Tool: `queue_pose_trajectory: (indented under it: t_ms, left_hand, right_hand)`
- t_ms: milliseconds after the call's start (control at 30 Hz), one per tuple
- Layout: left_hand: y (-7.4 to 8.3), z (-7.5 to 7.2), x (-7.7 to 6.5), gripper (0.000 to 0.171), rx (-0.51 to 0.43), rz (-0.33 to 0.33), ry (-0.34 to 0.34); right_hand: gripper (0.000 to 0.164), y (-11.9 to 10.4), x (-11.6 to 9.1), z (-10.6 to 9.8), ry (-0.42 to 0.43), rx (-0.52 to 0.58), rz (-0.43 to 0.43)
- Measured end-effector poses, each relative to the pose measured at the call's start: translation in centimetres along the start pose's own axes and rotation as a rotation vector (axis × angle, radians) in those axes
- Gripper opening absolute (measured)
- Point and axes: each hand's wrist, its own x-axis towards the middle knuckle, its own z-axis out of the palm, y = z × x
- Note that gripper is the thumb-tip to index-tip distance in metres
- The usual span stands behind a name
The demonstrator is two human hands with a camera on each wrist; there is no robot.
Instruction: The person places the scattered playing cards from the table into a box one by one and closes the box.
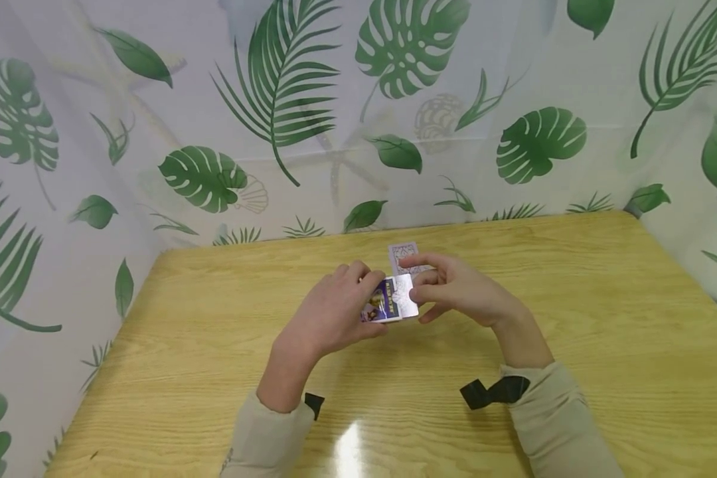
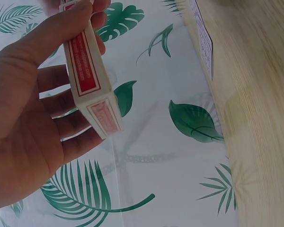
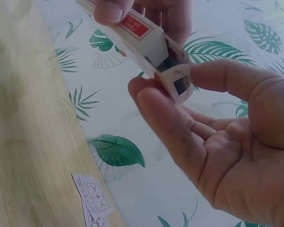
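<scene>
A playing card box (image 1: 381,302), purple on its face with red-and-white narrow sides, is held above the table. My left hand (image 1: 331,309) grips it between thumb and fingers, and in the left wrist view the box (image 2: 87,71) slants down across the fingers. A pale flap (image 1: 406,295) stands out from the box's right end. My right hand (image 1: 463,292) pinches this flap (image 3: 180,82) with thumb and fingers. Past the flap, the box's mouth looks dark, and its contents are hard to make out.
Overlapping patterned playing cards (image 1: 403,250) lie face down on the wooden table (image 1: 215,345) just beyond the hands, partly hidden by the right fingers. A leaf-printed cloth (image 1: 334,153) hangs behind the table's far edge.
</scene>
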Motion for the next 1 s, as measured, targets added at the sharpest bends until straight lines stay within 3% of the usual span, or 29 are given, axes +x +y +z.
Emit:
queue_pose_trajectory:
  t_ms: [300,1000]
  left_hand:
    - [0.11,0.15,-0.04,0.066,0.028,0.014,-0.004]
    - [0.16,0.07,-0.04,0.065,0.047,0.029,0.01]
  right_hand:
    - [0.059,-0.67,0.03,0.74,0.062,-0.127,0.036]
    - [0.061,-0.51,-0.05,0.49,0.037,-0.084,0.017]
